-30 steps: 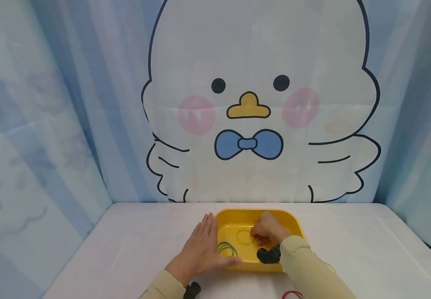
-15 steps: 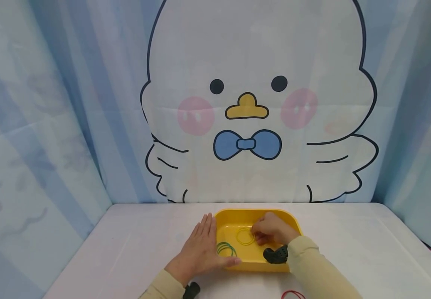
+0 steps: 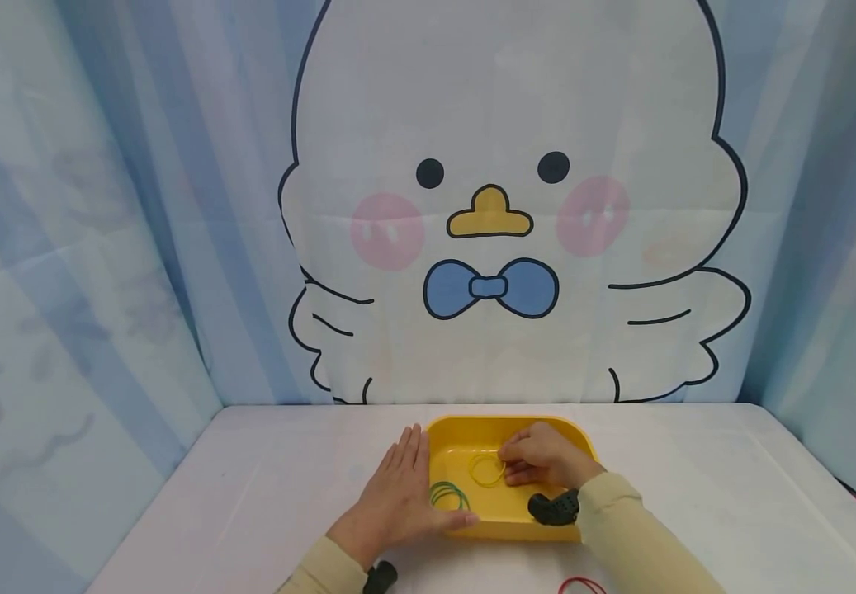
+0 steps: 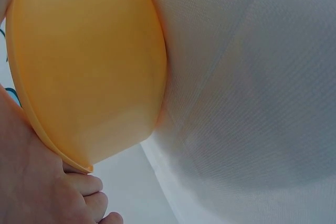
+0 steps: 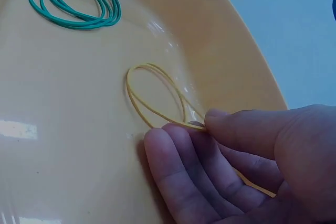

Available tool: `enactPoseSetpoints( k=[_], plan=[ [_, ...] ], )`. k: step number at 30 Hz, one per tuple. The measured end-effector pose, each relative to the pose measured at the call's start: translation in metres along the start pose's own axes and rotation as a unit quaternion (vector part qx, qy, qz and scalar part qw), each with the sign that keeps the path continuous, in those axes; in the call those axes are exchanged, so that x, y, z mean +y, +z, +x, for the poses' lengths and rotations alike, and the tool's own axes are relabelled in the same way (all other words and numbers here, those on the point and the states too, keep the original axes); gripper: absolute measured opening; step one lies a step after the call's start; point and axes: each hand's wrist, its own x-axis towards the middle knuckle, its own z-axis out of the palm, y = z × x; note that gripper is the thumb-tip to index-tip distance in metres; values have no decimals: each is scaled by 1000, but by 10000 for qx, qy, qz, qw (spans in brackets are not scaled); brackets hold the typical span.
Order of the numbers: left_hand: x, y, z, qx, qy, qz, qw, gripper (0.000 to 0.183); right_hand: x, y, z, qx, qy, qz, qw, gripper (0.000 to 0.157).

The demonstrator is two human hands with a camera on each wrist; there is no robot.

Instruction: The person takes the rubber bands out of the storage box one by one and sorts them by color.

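Note:
My left hand (image 3: 398,495) lies along the left side of the yellow tray (image 3: 505,530), fingers straight against the rim and thumb across the front edge. In the left wrist view that hand (image 4: 37,182) shows at the lower left beside the tray's outer wall. Over the right half of the tray, my right hand (image 3: 546,455) pinches a yellow rubber band (image 5: 127,80) between thumb and fingers. Its looped end reaches toward the tray floor, and another strand shows under the curled fingers. Several green rubber bands (image 5: 79,25) lie in the tray's left part.
Red rubber bands (image 3: 582,581) lie on the white table (image 3: 286,462) in front of the tray, at the bottom image edge. A black wrist camera (image 3: 554,507) overlaps the tray's front right. Behind the table hangs a curtain (image 3: 494,355) with a cartoon bird.
My right hand and forearm have shifted slightly right, the fingers opening to view more. A yellow strand seen beside the right sleeve is now out of sight. The left hand stays put.

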Motion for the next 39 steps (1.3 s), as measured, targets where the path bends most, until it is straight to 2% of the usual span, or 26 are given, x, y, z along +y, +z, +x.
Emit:
enactPoseSetpoints(
  k=[13,31,39],
  plan=[
    [-1,1,1,1,20,-44,10000,131,-1,-2,-1,70,-38,99,9999,21],
    [-2,2,0,16,36,-34,10000,131,-18,-18,-19,-349,-479,30,9982,34],
    [-1,2,-1,11,12,-15,10000,131,-21,-34,-28,-702,-724,324,9944,39]
  ],
)
